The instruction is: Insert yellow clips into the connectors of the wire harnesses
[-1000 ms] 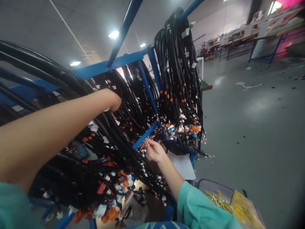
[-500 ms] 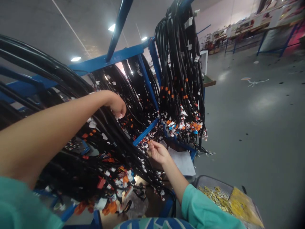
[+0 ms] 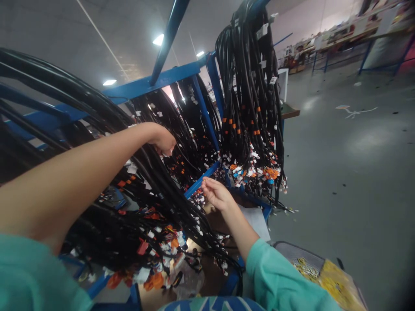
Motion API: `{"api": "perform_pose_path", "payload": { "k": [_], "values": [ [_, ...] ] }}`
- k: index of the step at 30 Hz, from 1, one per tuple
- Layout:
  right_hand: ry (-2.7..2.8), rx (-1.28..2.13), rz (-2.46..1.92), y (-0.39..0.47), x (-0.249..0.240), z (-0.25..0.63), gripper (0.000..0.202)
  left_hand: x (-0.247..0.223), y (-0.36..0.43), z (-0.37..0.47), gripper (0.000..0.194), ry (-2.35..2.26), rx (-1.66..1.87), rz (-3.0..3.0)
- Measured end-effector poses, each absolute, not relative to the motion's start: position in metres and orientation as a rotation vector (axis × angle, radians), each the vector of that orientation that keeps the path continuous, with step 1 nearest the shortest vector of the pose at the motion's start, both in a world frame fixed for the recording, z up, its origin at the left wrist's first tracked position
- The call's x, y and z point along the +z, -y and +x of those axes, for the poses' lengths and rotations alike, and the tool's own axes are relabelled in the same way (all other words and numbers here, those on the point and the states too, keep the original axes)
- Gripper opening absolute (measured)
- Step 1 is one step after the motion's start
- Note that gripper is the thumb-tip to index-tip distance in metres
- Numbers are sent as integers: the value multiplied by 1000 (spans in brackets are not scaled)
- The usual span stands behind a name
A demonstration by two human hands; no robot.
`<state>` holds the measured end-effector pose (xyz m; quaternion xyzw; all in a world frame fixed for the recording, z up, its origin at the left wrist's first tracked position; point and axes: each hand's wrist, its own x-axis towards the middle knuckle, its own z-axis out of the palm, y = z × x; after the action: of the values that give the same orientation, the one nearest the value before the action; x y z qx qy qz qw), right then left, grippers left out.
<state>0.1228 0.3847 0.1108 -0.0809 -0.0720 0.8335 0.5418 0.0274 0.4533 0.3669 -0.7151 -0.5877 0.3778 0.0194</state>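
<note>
Left fingers (image 3: 168,147) curled beyond cables (image 3: 168,190), 9 o'clock; right fingers (image 3: 208,185) pinched, 6 o'clock; holds unclear; snagging best avoided.

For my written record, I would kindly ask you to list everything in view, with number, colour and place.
Cable bundles: several, black, left to centre-right
Rack: one, blue, among the bundles
Connectors: too many to count, white, orange, red, blue, at cable ends
Tape bands: many, orange, around cables
Tags: several, white, on cables
Sheet: one, white, below the right-hand bundle
Container: one, grey, lower right
Pieces: uncounted, yellow, in the container
Floor: one, grey, right
Scrap: one, whitish, on the floor
Tables: several, blue-legged, upper right
Ceiling lights: three, white, top
Sleeves: two, teal, lower corners
Left grip: one, bare, over a bundle
Right grip: one, bare, centre
</note>
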Motion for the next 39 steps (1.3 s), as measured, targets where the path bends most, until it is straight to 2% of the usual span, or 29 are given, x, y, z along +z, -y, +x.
{"api": "perform_pose_path", "payload": {
  "k": [8,14,21,24,39],
  "values": [
    [377,1850,-189,-406,187,116,12,367,-446,31,18,1577,1141,-2186],
    [561,1767,-121,-415,219,100,10,364,-425,29,29,1380,973,-2167],
    [583,1651,-150,-424,220,84,11,367,-418,18,18,1234,915,-2327],
    [588,1580,-103,-426,218,73,7,366,-415,16,20,1219,870,-2273],
    [733,1178,-219,-426,219,58,19,365,-409,8,27,1366,579,-2228]
  ]
}}
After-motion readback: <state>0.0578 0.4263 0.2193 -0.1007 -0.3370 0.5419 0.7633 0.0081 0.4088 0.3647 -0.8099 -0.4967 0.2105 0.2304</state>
